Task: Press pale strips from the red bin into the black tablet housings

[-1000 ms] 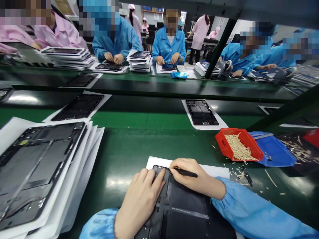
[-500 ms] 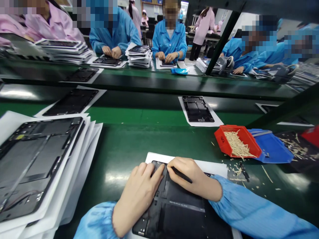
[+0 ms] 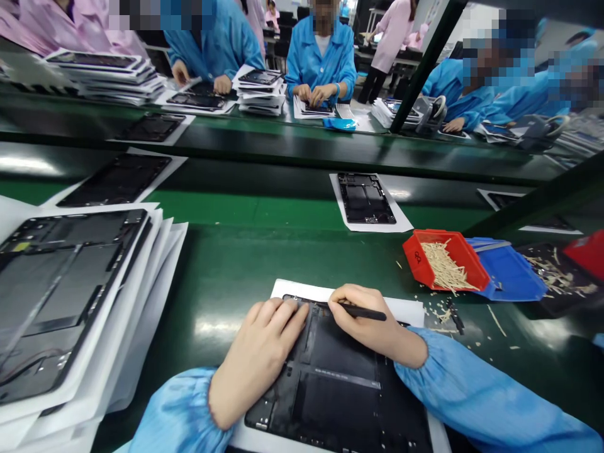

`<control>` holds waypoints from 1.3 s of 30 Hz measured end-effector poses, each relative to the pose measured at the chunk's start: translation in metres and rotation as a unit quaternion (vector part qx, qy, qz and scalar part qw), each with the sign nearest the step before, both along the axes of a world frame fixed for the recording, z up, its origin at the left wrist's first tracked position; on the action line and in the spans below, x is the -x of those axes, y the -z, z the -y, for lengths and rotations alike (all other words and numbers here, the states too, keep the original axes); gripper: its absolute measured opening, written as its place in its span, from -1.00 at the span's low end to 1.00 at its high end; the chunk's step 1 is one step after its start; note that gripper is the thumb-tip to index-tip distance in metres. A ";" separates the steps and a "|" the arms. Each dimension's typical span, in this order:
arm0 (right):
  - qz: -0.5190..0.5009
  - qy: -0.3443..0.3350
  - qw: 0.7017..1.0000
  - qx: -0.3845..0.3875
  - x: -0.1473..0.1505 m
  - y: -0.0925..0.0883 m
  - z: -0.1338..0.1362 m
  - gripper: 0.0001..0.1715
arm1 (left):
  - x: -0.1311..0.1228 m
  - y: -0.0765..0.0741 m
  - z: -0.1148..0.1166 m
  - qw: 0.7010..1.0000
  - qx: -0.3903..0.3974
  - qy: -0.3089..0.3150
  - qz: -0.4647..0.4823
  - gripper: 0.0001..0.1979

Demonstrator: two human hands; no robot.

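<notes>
A black open tablet [image 3: 340,409] with its battery and inner parts exposed lies on a white paper sheet [image 3: 406,311] in front of me. My left hand [image 3: 267,343] rests on its upper left corner, fingers laid over the edge and holding nothing. Pinched in my right hand [image 3: 361,318] are black tweezers [image 3: 365,311], held nearly level above the tablet's top edge. Their thin tip points left toward my left fingertips. Whether it touches a part, I cannot tell.
On the left rises a stack of tablets between paper sheets [image 3: 141,327]. A red bin [image 3: 415,261] of thin pale strips stands right, beside a blue bin [image 3: 509,270]; scraps litter the table there. Beyond, tablets on paper [image 3: 368,198] lie along the line. Co-workers sit opposite.
My right hand has shifted slightly right and away from my left hand, and the tweezers now lie flatter. My left hand stays on the tablet's corner. The view has tilted slightly.
</notes>
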State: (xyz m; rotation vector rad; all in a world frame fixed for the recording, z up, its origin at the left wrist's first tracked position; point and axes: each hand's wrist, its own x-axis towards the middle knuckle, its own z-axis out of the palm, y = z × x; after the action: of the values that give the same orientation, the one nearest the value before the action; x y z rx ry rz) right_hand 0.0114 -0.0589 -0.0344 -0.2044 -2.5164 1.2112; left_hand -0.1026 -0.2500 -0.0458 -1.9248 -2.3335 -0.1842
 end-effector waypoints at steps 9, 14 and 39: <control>-0.014 -0.022 0.999 0.021 -0.002 0.002 0.001 -0.88 | 0.002 0.002 0.001 0.998 -0.001 0.059 0.015 -0.56; -0.028 -0.022 0.998 0.046 -0.002 0.007 -0.001 -0.86 | 0.002 0.002 0.000 0.998 0.008 0.057 0.019 -0.56; 0.019 0.031 0.997 0.062 0.003 0.009 0.000 -0.86 | 0.007 0.011 -0.003 0.994 0.079 0.032 0.064 -0.47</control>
State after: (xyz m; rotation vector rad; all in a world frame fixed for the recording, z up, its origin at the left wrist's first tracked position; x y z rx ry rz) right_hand 0.0086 -0.0587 -0.0439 -0.3358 -2.4499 1.3517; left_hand -0.1093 -0.2471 -0.0571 -2.1227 -2.4357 -0.1360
